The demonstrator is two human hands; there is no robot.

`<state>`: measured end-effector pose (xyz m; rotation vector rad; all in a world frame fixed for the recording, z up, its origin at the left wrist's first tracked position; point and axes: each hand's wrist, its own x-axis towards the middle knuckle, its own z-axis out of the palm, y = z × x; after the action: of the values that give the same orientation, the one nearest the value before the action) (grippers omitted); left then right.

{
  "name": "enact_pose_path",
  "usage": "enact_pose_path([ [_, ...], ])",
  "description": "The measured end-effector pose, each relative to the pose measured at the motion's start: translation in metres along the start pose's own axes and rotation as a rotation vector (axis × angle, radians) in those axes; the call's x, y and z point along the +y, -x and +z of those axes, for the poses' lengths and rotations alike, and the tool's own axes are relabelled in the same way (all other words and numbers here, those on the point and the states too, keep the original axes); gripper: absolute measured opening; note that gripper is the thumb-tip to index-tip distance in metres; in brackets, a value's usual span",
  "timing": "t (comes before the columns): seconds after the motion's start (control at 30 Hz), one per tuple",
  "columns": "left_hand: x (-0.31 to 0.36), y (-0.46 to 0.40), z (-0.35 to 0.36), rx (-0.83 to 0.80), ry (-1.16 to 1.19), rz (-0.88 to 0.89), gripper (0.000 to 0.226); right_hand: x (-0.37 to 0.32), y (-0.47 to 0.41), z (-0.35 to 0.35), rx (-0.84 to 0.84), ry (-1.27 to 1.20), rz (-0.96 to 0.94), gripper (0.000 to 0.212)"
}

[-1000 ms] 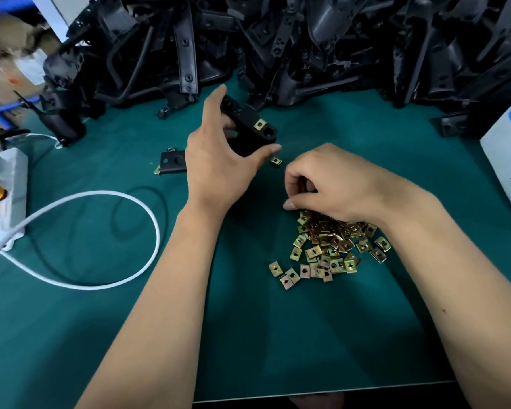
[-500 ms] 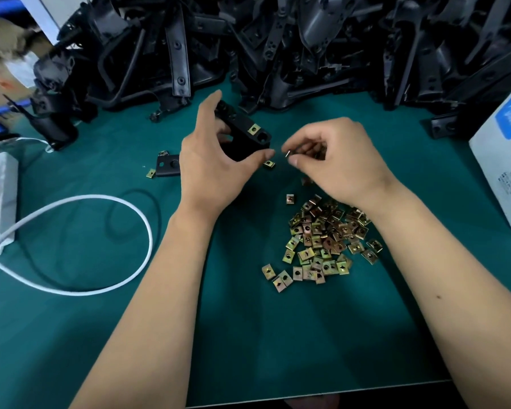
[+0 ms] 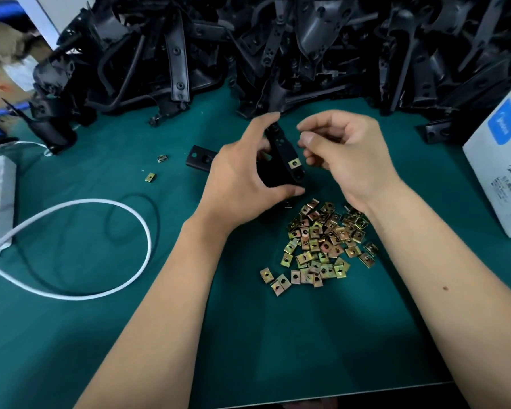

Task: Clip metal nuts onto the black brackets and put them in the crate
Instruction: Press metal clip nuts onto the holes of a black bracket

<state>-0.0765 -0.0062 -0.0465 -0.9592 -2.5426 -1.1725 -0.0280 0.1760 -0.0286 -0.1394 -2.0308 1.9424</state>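
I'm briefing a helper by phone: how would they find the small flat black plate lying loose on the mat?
Start at the green mat, below the big heap of black brackets along its far edge. The plate lies flat just beside the left hand, on that hand's left. Unlike the piled brackets, it lies alone, small, with two holes and no brass nut.

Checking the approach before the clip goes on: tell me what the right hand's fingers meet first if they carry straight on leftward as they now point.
Most likely the upper end of the black bracket gripped by the left hand. The right hand points its fingers at that bare end, above the fitted clip nut. Depth is uncertain from one view.
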Motion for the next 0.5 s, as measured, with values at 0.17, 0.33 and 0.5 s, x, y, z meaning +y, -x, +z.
enact_pose_path([
  [0.17,-0.0021,-0.0003,0.0025,-0.032,-0.013,-0.025,0.108,0.004,-0.001,0.0035,0.02,0.091,-0.039,0.015],
  [0.33,-0.0013,0.0001,0.0027,-0.05,-0.013,-0.031,0.109,0.0039,-0.0026,0.0004,0.017,0.087,-0.012,0.026],
  [0.5,0.0005,0.0,0.0031,-0.066,-0.026,-0.016,0.109,0.005,-0.0032,0.0034,0.003,0.062,0.04,0.012],
])
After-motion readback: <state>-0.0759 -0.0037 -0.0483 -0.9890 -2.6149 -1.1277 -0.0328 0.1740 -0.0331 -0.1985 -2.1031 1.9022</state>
